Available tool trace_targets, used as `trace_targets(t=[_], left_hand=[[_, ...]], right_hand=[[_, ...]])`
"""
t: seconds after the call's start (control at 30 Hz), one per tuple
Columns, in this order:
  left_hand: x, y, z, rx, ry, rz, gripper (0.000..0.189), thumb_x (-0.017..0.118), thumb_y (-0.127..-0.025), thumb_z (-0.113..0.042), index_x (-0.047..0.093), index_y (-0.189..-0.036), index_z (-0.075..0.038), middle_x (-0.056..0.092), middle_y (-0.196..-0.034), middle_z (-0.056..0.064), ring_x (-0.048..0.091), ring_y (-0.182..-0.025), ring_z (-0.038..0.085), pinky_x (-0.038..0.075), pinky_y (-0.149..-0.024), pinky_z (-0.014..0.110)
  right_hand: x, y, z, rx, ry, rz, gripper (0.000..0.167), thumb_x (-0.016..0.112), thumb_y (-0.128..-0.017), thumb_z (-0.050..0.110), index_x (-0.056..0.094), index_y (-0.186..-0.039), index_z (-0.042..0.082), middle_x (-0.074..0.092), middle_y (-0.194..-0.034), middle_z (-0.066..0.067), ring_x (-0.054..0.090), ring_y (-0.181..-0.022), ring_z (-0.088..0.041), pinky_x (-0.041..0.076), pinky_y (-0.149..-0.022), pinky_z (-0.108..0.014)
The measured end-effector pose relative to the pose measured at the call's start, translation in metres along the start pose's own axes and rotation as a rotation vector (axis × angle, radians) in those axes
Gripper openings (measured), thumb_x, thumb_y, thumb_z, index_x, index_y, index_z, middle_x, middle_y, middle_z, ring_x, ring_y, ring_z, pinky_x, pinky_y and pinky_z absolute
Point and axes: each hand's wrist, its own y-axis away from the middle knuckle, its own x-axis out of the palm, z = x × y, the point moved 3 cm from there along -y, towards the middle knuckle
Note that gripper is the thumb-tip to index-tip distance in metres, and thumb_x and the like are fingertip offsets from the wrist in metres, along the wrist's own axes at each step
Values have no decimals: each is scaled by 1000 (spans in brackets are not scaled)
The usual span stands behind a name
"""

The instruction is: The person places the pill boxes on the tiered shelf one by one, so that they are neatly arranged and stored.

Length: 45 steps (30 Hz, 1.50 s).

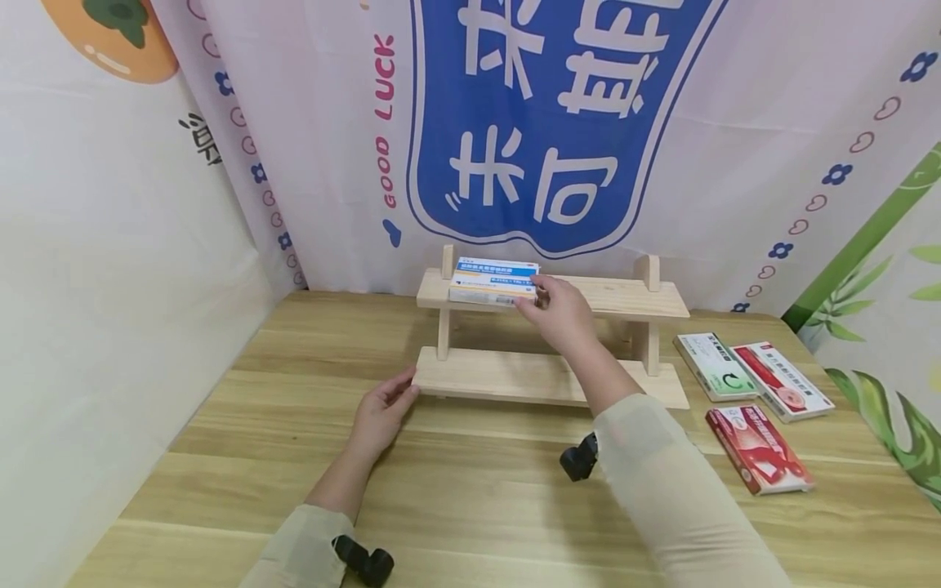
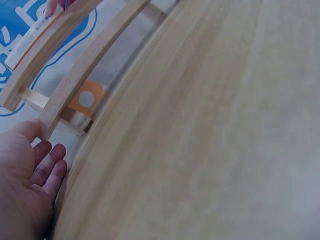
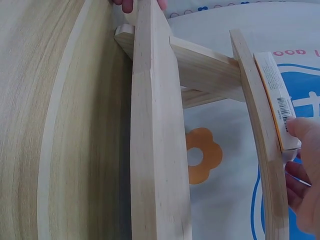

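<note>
A two-tier wooden display shelf (image 1: 507, 377) stands on the table near the back curtain. A white and blue medicine box (image 1: 491, 282) lies flat at the left part of its upper board. My right hand (image 1: 564, 317) holds the box by its right end, thumb at the front and fingers behind. In the right wrist view, the thumb presses beside the barcode on the box's side (image 3: 276, 92). My left hand (image 1: 378, 415) grips the left end of the lower board, its thumb on the wood in the left wrist view and the other fingers loosely bent.
To the right of the shelf lie a green and white box (image 1: 715, 367), a red and white box (image 1: 783, 380) and a red box (image 1: 760, 451). The wood-grain table (image 1: 470, 490) stretches in front. Behind hangs a printed curtain (image 1: 331, 163).
</note>
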Motion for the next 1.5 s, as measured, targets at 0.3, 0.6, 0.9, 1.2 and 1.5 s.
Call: trace_targets(t=[0.3,0.6,0.9,1.2,1.5], left_hand=[[1,0,1,-13,8,4,39,62,-97,-19,58,-134,-10,61,-136,13,58,-125,27,46,-110,41],[1,1,-2,-24,9,10,42,61,-98,-24,56,-137,-9,59,-138,14,55,-128,28,44,-111,42],[2,1,-1,-9,-4,-3,41,61,-98,-23,58,-135,-9,61,-136,14,57,-125,27,46,-110,40],[2,-1,1,-3,-6,-3,39,63,-97,-21,59,-134,-9,62,-135,13,58,-124,26,47,-109,39],[1,-2,3,1,-23,-4,40,61,-98,-22,58,-135,-9,61,-136,14,58,-125,28,47,-109,40]], right_hand=[[1,-2,-1,-3,16,-11,59,63,-93,44,52,-141,11,57,-140,-12,55,-127,-30,45,-109,-47],[-13,8,-18,26,-72,-12,67,63,-91,50,45,-146,15,42,-152,-13,46,-136,-34,40,-113,-51],[-37,27,-44,22,-90,-17,69,65,-92,46,42,-148,14,37,-155,-15,44,-138,-36,39,-114,-52],[-65,51,-69,0,-90,-71,68,64,-94,40,41,-147,5,38,-152,-23,34,-141,-42,31,-117,-57],[-95,88,-102,95,20,-99,73,58,-95,51,36,-150,9,35,-153,-27,34,-139,-49,33,-109,-68]])
